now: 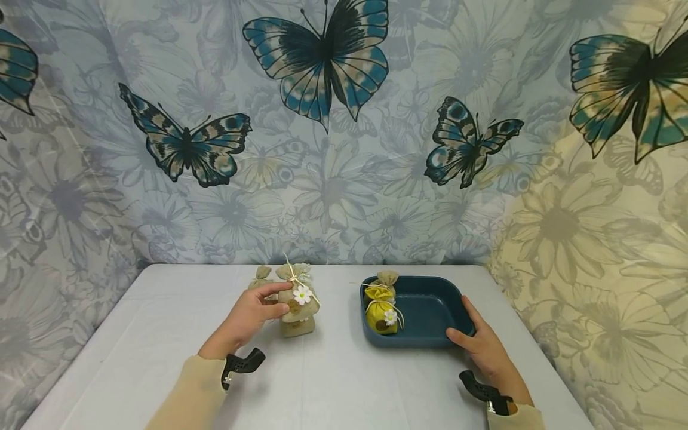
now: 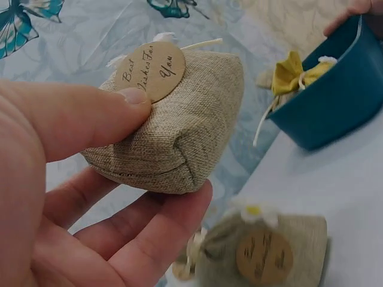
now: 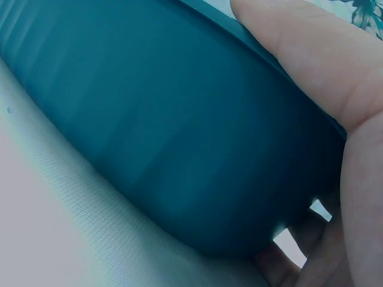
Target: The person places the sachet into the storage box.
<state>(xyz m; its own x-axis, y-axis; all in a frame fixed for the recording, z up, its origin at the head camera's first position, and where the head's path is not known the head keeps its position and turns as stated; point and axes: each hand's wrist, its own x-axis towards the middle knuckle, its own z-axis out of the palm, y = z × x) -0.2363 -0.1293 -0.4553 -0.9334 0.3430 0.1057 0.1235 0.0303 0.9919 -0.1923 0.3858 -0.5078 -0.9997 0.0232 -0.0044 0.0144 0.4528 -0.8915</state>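
My left hand (image 1: 249, 316) pinches a beige burlap sachet (image 1: 303, 307) between thumb and fingers, held up above the table. In the left wrist view the sachet (image 2: 203, 113) bears a round "Best Wishes For You" tag, and the thumb presses on that tag's edge. Below and behind it are other beige sachets (image 1: 298, 328), partly hidden. My right hand (image 1: 486, 346) grips the right end of a dark blue rectangular dish (image 1: 424, 342), thumb at the rim and fingers around the outer wall (image 3: 149, 131). Inside the dish, at its left end, lie a yellow sachet (image 1: 380, 322) with a white flower and a beige-topped one.
A white cloth covers the table (image 1: 333, 382). Behind it hangs a butterfly-printed fabric backdrop (image 1: 333, 203), which also runs along both sides. Each wrist wears a black camera mount (image 1: 244, 362).
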